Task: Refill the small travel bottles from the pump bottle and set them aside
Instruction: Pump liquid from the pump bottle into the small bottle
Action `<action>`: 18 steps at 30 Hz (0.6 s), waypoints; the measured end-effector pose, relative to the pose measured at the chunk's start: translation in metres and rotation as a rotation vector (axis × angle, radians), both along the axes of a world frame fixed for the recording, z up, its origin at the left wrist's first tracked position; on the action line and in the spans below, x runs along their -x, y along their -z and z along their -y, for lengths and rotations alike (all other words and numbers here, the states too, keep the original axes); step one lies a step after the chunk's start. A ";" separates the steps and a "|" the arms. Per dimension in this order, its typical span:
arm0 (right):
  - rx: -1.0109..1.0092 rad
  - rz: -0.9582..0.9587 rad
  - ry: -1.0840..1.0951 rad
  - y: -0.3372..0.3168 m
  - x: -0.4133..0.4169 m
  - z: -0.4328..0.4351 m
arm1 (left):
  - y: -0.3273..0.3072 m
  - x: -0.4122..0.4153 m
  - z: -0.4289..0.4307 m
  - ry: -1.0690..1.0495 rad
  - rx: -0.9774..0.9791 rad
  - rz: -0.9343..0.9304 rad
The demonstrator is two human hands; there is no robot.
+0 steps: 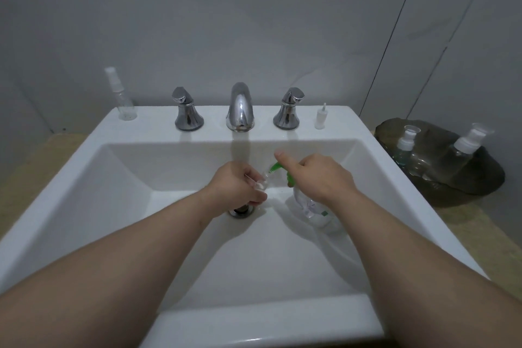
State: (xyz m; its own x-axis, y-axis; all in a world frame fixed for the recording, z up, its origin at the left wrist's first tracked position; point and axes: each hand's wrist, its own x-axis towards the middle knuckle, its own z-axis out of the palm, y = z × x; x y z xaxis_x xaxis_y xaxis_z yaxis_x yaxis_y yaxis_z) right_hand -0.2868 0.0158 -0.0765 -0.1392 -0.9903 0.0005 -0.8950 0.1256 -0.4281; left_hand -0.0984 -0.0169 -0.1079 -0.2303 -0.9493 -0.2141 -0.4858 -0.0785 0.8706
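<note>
Both hands work low inside the sink (84,150), just above the drain (240,211), likely so that any drips land in the basin and not on the counter (485,237).

The left hand (240,186) has a closed grip on a small clear travel bottle (261,182), tilting its mouth up towards the green pump head (278,168) to catch what comes out.

The right hand (319,175) curls round the neck of the pump bottle (313,212), which sits in the basin. Its forefinger lies straight along the pump head, ready to press.

This looks like a filling step partway through the task. Two capped bottles (405,147) lie on a dark tray (480,181) by the counter's right edge, seemingly set aside. A spray bottle (121,96) stands at the sink's back left corner. A loose white cap (320,117) waits on the back ledge, probably for the bottle in hand.
</note>
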 end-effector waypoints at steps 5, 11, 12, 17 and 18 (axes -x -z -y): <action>0.000 -0.007 -0.020 0.002 0.005 0.002 | 0.000 0.001 -0.001 -0.002 -0.005 0.013; 0.013 -0.036 -0.015 0.006 0.005 0.005 | 0.000 0.005 0.001 0.030 0.017 0.038; 0.013 -0.045 -0.012 0.006 0.004 0.005 | 0.001 0.005 0.002 0.038 0.025 0.059; 0.002 -0.050 -0.008 0.006 0.003 0.004 | 0.000 0.001 0.002 0.088 0.091 0.163; 0.002 -0.048 -0.010 0.005 0.003 0.005 | -0.002 -0.001 0.002 0.087 0.085 0.150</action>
State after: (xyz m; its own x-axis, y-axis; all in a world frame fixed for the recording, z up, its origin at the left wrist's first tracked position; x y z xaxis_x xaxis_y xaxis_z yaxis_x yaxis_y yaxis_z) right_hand -0.2897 0.0107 -0.0817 -0.1292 -0.9916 0.0094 -0.9158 0.1157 -0.3845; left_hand -0.0978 -0.0193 -0.1060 -0.2836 -0.9434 -0.1719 -0.6121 0.0401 0.7898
